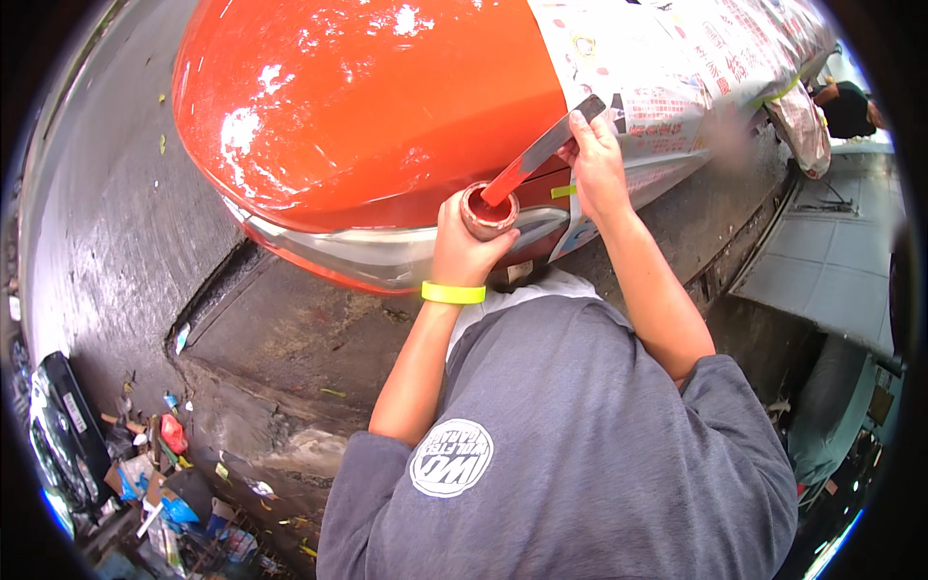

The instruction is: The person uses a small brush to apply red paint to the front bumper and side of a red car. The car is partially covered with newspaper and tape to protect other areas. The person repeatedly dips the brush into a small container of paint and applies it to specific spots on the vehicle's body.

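My left hand [466, 244] is wrapped round a small cup [489, 215] with a paint-smeared rim and red paint inside. A yellow-green band circles that wrist. Between the fingers of my right hand [597, 159] is the upper end of a flat mixing stick [546, 145]. Its lower part is coated red and dips into the cup at a slant. Both hands are in front of a glossy orange-red car body panel [387, 106], just above its light-coloured lower trim.
Printed masking paper [667, 87] covers the car to the right of the painted panel. Litter [169, 483] and a black car bumper-like part [66, 425] lie at lower left on wet concrete. A grey panelled surface [822, 251] is at right, and another person [846, 108] at far upper right.
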Action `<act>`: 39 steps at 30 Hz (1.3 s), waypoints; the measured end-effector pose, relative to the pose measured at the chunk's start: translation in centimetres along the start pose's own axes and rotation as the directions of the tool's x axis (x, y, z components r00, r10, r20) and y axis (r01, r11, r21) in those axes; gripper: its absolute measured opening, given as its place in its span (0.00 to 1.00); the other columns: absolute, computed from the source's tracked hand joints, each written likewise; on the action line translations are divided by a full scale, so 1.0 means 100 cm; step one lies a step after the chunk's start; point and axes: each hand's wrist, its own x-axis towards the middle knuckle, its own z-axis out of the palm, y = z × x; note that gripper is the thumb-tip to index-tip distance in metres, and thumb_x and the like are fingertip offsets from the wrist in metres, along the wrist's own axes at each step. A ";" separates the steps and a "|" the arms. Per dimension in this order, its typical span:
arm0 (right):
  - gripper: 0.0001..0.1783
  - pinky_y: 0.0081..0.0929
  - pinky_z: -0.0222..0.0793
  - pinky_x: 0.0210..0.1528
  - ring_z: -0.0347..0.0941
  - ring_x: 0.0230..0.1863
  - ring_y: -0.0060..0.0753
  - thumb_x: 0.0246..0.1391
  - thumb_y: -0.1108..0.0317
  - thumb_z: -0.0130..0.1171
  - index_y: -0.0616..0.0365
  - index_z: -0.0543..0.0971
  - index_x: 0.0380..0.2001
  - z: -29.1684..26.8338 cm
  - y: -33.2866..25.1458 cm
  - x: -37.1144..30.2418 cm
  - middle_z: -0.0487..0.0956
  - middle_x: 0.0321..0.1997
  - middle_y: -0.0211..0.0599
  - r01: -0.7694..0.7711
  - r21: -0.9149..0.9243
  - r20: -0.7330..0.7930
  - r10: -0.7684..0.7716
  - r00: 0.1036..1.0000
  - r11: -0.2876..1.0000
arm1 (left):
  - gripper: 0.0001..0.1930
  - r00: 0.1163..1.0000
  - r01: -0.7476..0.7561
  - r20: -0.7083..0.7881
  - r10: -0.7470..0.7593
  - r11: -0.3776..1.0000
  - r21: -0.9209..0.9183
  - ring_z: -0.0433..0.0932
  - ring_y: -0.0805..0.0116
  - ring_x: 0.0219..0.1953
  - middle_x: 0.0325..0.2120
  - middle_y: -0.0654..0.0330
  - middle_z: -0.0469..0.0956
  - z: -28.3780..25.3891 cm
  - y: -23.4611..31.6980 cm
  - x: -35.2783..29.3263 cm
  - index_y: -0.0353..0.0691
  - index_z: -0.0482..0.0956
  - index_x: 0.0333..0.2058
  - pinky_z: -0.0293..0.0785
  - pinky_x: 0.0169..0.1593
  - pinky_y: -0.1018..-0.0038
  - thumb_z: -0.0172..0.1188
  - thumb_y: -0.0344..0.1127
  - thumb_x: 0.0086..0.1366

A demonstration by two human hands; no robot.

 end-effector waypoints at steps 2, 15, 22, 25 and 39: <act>0.07 0.22 0.74 0.45 0.74 0.39 0.14 0.77 0.62 0.54 0.49 0.80 0.46 0.007 0.004 -0.006 0.82 0.42 0.21 0.004 0.005 -0.036 -0.004 0.999 1.000 | 0.40 1.000 -0.018 0.018 0.018 1.000 0.013 0.75 0.52 0.61 0.55 0.50 0.76 -0.009 -0.003 0.003 0.36 0.75 0.58 0.70 0.66 0.59 0.82 0.38 0.47; 0.05 0.24 0.74 0.44 0.74 0.35 0.18 0.75 0.63 0.56 0.49 0.76 0.41 0.020 0.019 -0.017 0.81 0.38 0.24 0.071 -0.056 -0.102 -0.076 0.992 0.996 | 0.39 0.992 -0.109 0.043 0.115 0.987 -0.116 0.73 0.48 0.59 0.53 0.50 0.76 -0.035 -0.025 0.003 0.38 0.75 0.56 0.71 0.64 0.57 0.81 0.45 0.47; 0.06 0.31 0.75 0.45 0.76 0.39 0.26 0.73 0.63 0.59 0.51 0.76 0.48 0.011 0.026 -0.012 0.80 0.42 0.27 0.087 -0.041 -0.076 -0.090 0.993 0.995 | 0.40 0.996 -0.063 0.048 0.072 0.985 -0.162 0.74 0.49 0.59 0.53 0.49 0.77 -0.042 -0.026 -0.001 0.37 0.76 0.57 0.71 0.66 0.59 0.82 0.43 0.46; 0.08 0.33 0.76 0.47 0.76 0.39 0.28 0.73 0.63 0.60 0.52 0.76 0.48 0.013 0.026 -0.014 0.80 0.42 0.30 0.081 -0.036 -0.061 -0.083 0.995 0.996 | 0.40 0.998 -0.020 0.056 0.029 0.988 -0.155 0.73 0.49 0.59 0.53 0.48 0.76 -0.042 -0.027 -0.002 0.37 0.76 0.57 0.70 0.66 0.59 0.81 0.45 0.45; 0.08 0.31 0.76 0.43 0.75 0.35 0.28 0.73 0.64 0.61 0.55 0.75 0.44 0.013 0.021 -0.012 0.81 0.40 0.32 0.042 -0.039 -0.077 -0.045 0.996 0.998 | 0.41 0.999 0.011 0.050 -0.004 0.991 -0.132 0.74 0.48 0.60 0.53 0.47 0.75 -0.040 -0.029 -0.005 0.37 0.74 0.57 0.71 0.66 0.59 0.79 0.48 0.46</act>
